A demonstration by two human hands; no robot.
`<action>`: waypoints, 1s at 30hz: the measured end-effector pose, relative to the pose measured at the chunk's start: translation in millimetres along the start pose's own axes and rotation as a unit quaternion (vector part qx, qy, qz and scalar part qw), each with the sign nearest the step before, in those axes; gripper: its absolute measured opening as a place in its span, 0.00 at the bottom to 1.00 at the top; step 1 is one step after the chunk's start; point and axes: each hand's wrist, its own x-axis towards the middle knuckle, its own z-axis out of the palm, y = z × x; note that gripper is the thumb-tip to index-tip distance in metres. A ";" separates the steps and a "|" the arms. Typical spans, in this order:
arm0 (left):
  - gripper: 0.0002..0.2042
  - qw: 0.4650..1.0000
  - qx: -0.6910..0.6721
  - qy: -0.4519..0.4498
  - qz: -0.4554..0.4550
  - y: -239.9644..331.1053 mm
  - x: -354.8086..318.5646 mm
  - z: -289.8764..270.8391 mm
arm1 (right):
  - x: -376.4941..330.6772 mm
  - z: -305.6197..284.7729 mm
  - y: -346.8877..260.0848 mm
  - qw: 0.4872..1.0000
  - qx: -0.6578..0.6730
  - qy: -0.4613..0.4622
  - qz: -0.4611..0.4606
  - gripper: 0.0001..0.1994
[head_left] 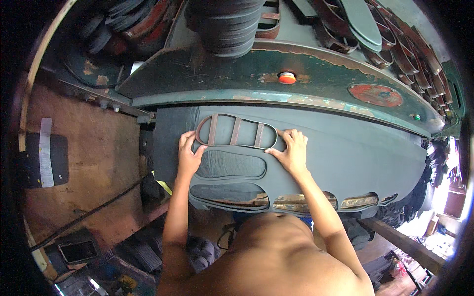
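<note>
A: Where does the sole-shaped die sit relative to the grip?
B: Right between the two hands, its long side running left to right; the left hand has its rounded left end, the right hand its right end; the three crossbars lie uncovered between them.
A: And are the hands clamped on it?
B: Yes, thumb and fingers of each are closed about an end, thumbs on the side nearer the body; how firmly they press, I can't tell.
A: What's underneath?
B: A broad grey sheet; whether the die rests fully flat on it, I can't tell; just nearer the body is a sole-shaped outline in the sheet; beyond that, sole-shaped openings line the near edge.
</note>
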 end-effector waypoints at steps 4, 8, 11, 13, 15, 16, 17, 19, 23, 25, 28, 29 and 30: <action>0.25 0.998 0.061 -0.011 -0.011 22.6 -3.3 -12.8 | -5.7 -16.3 3.7 0.996 0.086 0.004 0.022 0.34; 0.25 0.995 0.095 0.031 -0.014 65.2 -9.4 -20.6 | -30.7 -59.6 37.1 0.985 0.146 0.060 0.071 0.26; 0.23 0.993 0.094 0.068 0.012 111.7 -2.8 -15.6 | -38.0 -110.8 92.3 0.972 0.120 0.194 0.059 0.17; 0.20 0.992 0.068 0.093 0.048 146.9 9.1 -3.2 | -35.1 -153.3 141.5 0.957 0.073 0.274 0.067 0.13; 0.18 0.989 0.014 0.102 0.109 183.7 28.1 16.4 | -24.9 -195.3 194.8 0.925 0.031 0.374 0.061 0.11; 0.17 0.985 -0.019 0.103 0.139 199.5 41.2 29.3 | -17.2 -214.6 222.7 0.902 0.014 0.426 0.075 0.12; 0.18 0.976 -0.020 0.112 0.183 215.4 55.4 42.4 | -9.2 -234.2 250.1 0.880 0.007 0.469 0.080 0.12; 0.20 0.952 -0.004 0.162 0.260 245.5 85.8 71.3 | 7.2 -271.3 302.1 0.836 -0.030 0.538 0.106 0.16; 0.27 0.922 0.087 0.242 0.288 285.3 141.4 123.4 | 45.0 -325.5 380.0 0.792 -0.070 0.589 0.145 0.30; 0.28 0.890 0.155 0.312 0.294 288.8 165.2 142.3 | 67.3 -335.3 401.5 0.797 0.000 0.576 0.181 0.37; 0.26 0.854 0.192 0.383 0.295 280.3 179.1 161.7 | 89.3 -327.2 412.6 0.762 -0.016 0.624 0.172 0.38; 0.25 0.852 0.198 0.388 0.289 280.0 177.3 162.0 | 87.7 -325.9 409.5 0.768 -0.029 0.613 0.181 0.39; 0.24 0.854 0.203 0.385 0.285 275.5 178.5 167.6 | 87.1 -321.7 409.0 0.769 -0.040 0.618 0.157 0.39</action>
